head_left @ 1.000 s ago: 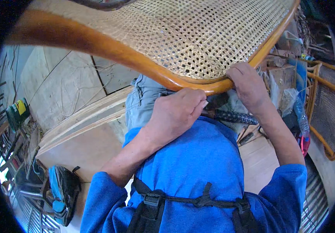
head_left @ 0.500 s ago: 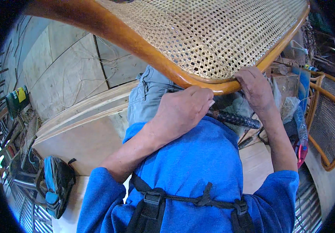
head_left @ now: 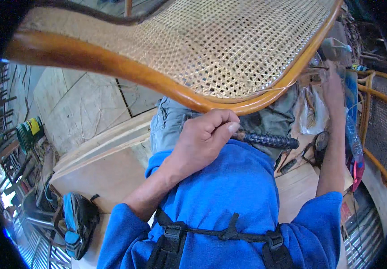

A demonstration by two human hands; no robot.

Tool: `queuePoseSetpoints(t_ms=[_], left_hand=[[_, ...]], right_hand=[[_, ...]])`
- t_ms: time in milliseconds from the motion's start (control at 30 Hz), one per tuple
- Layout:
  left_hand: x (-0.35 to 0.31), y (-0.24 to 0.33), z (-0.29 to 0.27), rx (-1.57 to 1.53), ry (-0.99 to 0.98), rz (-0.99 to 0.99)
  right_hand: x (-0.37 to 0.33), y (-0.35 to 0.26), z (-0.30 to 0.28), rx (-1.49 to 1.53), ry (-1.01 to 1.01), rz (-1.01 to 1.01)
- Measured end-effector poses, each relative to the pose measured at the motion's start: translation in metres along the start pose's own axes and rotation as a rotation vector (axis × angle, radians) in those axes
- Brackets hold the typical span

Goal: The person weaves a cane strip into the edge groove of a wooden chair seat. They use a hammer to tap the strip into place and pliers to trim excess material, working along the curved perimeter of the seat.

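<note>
A woven cane panel (head_left: 229,49) in a curved, varnished rattan frame (head_left: 242,106) stretches across the upper view, its rounded near corner above my lap. My left hand (head_left: 207,136) is closed just below that corner, fingers curled and thumb pressed in. What it holds, if anything, is hidden. Directly behind the left hand lies a black braided handle (head_left: 269,140), its left end covered. My right hand (head_left: 334,85) is away from the frame, stretched forward on the right near a clear plastic bag (head_left: 312,112). Motion smears its fingers. A thin loose cane strand (head_left: 276,89) crosses the frame's right edge.
Scissors (head_left: 317,145) and a dark-handled tool (head_left: 288,166) lie right of my lap. Another rattan piece (head_left: 382,121) stands far right, beside a plastic bottle (head_left: 354,134). Plywood sheets (head_left: 99,175), a backpack (head_left: 79,224) and a green can (head_left: 29,134) are left.
My right hand has left the frame's edge and moved right and forward. My left hand has shifted slightly down and left, turning thumb-side up. The frame has tilted, with its left part lower.
</note>
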State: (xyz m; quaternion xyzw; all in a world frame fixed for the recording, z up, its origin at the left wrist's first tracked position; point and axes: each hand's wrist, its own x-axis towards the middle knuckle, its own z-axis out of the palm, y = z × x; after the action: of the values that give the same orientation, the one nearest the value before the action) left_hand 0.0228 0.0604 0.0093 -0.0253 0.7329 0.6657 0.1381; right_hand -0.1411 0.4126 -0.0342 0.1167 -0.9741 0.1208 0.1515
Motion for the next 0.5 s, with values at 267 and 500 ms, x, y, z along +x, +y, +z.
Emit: queuePoseSetpoints(t_ms=[267,500], left_hand=[[0.048,0.004,0.018,-1.006,-0.304,-0.442],[0.070,-0.010,0.039,-1.586,-0.545,-0.506]], right_hand=[[-0.079,-0.031,-0.019,0.161,-0.267,0.406],[-0.080,-0.135,-0.051,0.410,-0.041,0.358]])
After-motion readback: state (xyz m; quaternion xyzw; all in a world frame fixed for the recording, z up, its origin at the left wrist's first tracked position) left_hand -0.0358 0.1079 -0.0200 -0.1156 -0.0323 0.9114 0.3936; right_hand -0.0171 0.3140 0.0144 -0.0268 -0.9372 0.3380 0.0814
